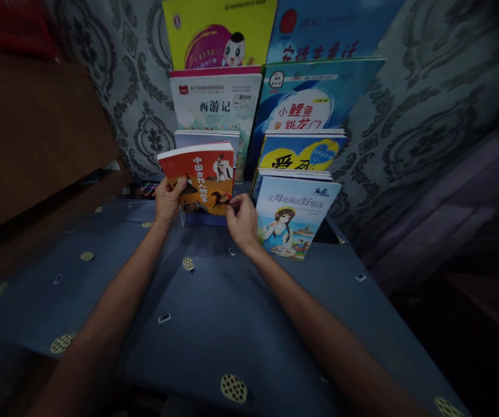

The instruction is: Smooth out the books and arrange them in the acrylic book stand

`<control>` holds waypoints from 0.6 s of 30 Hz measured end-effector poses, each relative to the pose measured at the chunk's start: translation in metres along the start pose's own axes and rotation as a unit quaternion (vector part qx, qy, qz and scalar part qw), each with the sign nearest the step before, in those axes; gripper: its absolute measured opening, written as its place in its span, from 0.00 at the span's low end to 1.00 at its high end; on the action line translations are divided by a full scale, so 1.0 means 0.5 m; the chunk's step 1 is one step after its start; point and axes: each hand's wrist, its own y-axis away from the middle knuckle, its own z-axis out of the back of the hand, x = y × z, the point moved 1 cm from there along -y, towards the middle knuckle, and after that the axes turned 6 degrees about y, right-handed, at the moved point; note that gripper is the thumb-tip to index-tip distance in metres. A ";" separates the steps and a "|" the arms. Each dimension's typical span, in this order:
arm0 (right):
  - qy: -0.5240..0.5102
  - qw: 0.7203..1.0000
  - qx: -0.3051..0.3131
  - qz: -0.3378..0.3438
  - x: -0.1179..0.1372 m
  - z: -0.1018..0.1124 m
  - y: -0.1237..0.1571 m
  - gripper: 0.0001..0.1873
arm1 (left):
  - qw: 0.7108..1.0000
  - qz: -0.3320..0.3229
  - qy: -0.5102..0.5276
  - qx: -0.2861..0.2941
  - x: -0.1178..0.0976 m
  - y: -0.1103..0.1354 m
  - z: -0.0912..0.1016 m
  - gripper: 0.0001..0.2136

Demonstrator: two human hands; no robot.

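Note:
An orange-red book (pixel 203 174) with white Chinese lettering and a horse on its cover is upright between my hands. My left hand (pixel 168 197) grips its left side, thumb on the cover and fingers behind. At the lower right edge of the same book, my right hand (pixel 243 220) is closed, thumb and fingers pinching there. Behind it stand a pale book (pixel 208 138) and a white-green book (pixel 214 98). Close by on the right, a light blue book (pixel 299 214) with a girl in a yellow hat leans back in front of a yellow-and-blue book (pixel 301 152).
More books stand in rising rows behind: a teal one (pixel 319 92), a yellow one (pixel 218 29) and a blue one (pixel 331 29). A blue patterned cloth (pixel 188 301) covers the table. A brown wooden panel (pixel 32 133) rises at left, patterned wallpaper (pixel 401 121) behind, and a pale curtain (pixel 444 202) hangs right.

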 end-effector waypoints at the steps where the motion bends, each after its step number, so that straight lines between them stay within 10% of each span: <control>1: 0.000 1.000 0.011 0.001 0.003 0.000 0.001 0.04 | 1.000 0.004 -0.002 0.002 0.000 0.002 0.000 0.25; 18: -0.013 0.998 0.065 -0.015 -0.001 -0.012 0.018 0.13 | 0.956 -0.061 -0.287 -0.031 -0.009 0.028 0.013 0.15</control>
